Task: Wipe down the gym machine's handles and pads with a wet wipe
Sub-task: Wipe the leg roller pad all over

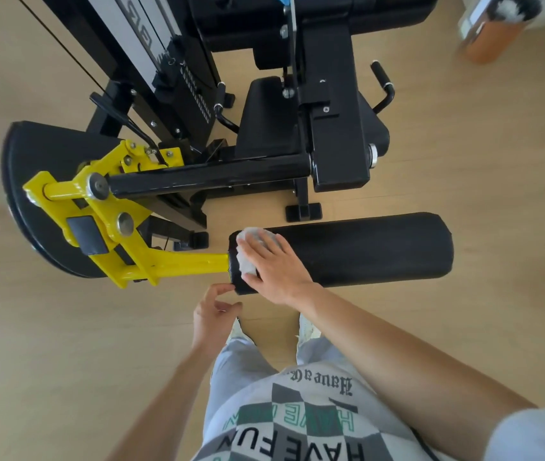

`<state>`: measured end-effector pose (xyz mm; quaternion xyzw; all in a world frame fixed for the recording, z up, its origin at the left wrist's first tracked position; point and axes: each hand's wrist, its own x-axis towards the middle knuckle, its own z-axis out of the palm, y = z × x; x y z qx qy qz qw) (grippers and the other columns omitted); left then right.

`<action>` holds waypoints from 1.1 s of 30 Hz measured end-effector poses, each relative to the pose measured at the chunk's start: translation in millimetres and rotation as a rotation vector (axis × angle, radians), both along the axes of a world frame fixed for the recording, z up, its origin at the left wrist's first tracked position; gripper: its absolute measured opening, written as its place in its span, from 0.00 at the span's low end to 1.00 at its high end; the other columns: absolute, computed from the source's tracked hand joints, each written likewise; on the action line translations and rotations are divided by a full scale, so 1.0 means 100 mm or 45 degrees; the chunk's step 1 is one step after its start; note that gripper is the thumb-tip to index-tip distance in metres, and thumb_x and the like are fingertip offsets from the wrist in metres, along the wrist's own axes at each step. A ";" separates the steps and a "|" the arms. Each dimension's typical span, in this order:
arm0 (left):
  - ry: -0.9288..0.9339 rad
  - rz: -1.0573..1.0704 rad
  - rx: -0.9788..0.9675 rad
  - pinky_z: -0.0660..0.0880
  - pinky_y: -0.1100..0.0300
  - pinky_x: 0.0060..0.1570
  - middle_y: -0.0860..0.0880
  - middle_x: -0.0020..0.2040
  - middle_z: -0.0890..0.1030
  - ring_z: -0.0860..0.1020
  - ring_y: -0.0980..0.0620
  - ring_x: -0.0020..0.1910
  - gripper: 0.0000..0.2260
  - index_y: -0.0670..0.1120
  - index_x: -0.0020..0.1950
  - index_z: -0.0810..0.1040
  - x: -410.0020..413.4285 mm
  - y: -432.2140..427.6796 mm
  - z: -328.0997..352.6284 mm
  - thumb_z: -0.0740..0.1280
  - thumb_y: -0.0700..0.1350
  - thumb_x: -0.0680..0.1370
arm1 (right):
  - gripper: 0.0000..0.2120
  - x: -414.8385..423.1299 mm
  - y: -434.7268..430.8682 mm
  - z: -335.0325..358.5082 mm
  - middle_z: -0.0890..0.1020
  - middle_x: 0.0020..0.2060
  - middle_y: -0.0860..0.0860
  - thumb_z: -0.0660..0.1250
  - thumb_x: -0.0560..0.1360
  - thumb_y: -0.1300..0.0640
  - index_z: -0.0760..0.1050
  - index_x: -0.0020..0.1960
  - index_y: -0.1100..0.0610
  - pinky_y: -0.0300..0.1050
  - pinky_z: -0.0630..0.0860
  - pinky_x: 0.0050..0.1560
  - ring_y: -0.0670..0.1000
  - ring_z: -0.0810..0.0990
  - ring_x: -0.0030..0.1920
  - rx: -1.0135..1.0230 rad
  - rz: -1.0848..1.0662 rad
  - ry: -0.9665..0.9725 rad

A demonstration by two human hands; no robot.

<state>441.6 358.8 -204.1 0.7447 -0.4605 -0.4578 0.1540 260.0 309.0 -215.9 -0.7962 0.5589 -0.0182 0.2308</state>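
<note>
Over wood floor (pixel 65 327), our right grip (pixel 274 271) presses the wet wipe (pixel 247 251) flat-fingered on the left end of the rightward-running roller pad (pixel 364 247).

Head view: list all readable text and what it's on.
"HAVE FUN": black print on the shirt, upside down to the camera.
"HAVE": green print, same shirt; the rest is unclear.
Gothic line on the shirt: too blurred to read.
Lettering on the white panel: cut off, unreadable.
Marks on the weight stack: too small.
</note>
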 end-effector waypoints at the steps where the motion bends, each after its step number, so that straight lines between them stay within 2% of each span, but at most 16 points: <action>1: -0.009 0.005 -0.012 0.69 0.73 0.37 0.51 0.40 0.84 0.80 0.64 0.37 0.14 0.55 0.55 0.80 0.00 -0.02 -0.01 0.74 0.38 0.75 | 0.32 -0.09 0.05 -0.01 0.54 0.83 0.51 0.50 0.84 0.40 0.46 0.83 0.50 0.58 0.45 0.81 0.55 0.46 0.83 -0.018 -0.028 0.008; 4: -0.047 0.053 -0.054 0.71 0.65 0.40 0.57 0.44 0.83 0.81 0.59 0.42 0.08 0.51 0.52 0.81 -0.01 -0.08 -0.03 0.75 0.42 0.76 | 0.28 -0.40 0.19 -0.03 0.59 0.81 0.52 0.44 0.85 0.40 0.53 0.82 0.48 0.59 0.49 0.81 0.56 0.51 0.82 -0.083 -0.153 0.035; 6: -0.106 0.086 -0.076 0.71 0.63 0.40 0.57 0.46 0.83 0.81 0.54 0.45 0.07 0.50 0.52 0.81 -0.04 -0.14 -0.03 0.75 0.47 0.76 | 0.25 -0.62 0.28 -0.05 0.63 0.80 0.52 0.46 0.85 0.43 0.58 0.81 0.48 0.58 0.52 0.81 0.56 0.55 0.82 -0.119 -0.276 0.041; 9: -0.180 0.093 -0.177 0.72 0.60 0.44 0.55 0.55 0.81 0.79 0.52 0.52 0.13 0.52 0.57 0.78 -0.12 -0.24 -0.04 0.75 0.51 0.76 | 0.24 -0.94 0.38 -0.07 0.68 0.77 0.53 0.48 0.85 0.46 0.64 0.78 0.49 0.58 0.55 0.80 0.57 0.59 0.80 -0.162 -0.431 0.060; 12: -0.186 0.065 -0.273 0.76 0.52 0.54 0.53 0.63 0.76 0.76 0.52 0.58 0.22 0.52 0.67 0.76 -0.21 -0.39 -0.04 0.76 0.52 0.75 | 0.24 -1.25 0.43 -0.09 0.69 0.76 0.53 0.48 0.83 0.47 0.66 0.76 0.50 0.59 0.56 0.79 0.58 0.60 0.79 -0.167 -0.537 0.090; 16: -0.173 -0.028 -0.262 0.77 0.45 0.61 0.50 0.68 0.75 0.73 0.48 0.66 0.33 0.53 0.75 0.71 -0.34 -0.59 -0.04 0.75 0.59 0.73 | 0.27 -1.62 0.48 -0.10 0.69 0.77 0.54 0.45 0.83 0.47 0.69 0.76 0.51 0.57 0.53 0.80 0.56 0.59 0.80 -0.143 -0.710 0.064; 20: -0.266 -0.104 -0.247 0.76 0.43 0.63 0.48 0.71 0.74 0.70 0.45 0.69 0.32 0.51 0.76 0.70 -0.48 -0.64 -0.02 0.74 0.58 0.75 | 0.28 -1.77 0.49 -0.07 0.73 0.74 0.55 0.44 0.82 0.48 0.73 0.73 0.54 0.58 0.56 0.79 0.57 0.64 0.78 -0.189 -0.849 0.033; 25: -0.338 -0.126 -0.261 0.76 0.46 0.61 0.46 0.69 0.74 0.70 0.44 0.66 0.31 0.50 0.76 0.71 -0.50 -0.57 0.04 0.75 0.55 0.76 | 0.24 -1.43 0.41 -0.06 0.75 0.70 0.55 0.50 0.81 0.51 0.74 0.71 0.54 0.65 0.57 0.77 0.61 0.65 0.76 -0.215 -0.755 0.003; 29: -0.290 -0.080 -0.282 0.74 0.54 0.52 0.51 0.61 0.74 0.73 0.50 0.58 0.30 0.51 0.75 0.72 -0.46 -0.46 0.06 0.77 0.52 0.75 | 0.23 -0.96 0.30 -0.03 0.76 0.70 0.55 0.53 0.80 0.49 0.73 0.71 0.53 0.65 0.57 0.77 0.62 0.66 0.75 -0.200 -0.511 -0.069; 33: -0.225 -0.032 -0.301 0.78 0.52 0.54 0.48 0.62 0.77 0.78 0.50 0.54 0.28 0.52 0.73 0.74 -0.42 -0.34 0.05 0.77 0.48 0.74 | 0.22 -0.55 0.19 0.01 0.73 0.71 0.57 0.54 0.82 0.45 0.72 0.71 0.51 0.65 0.58 0.77 0.62 0.65 0.75 -0.163 -0.321 -0.041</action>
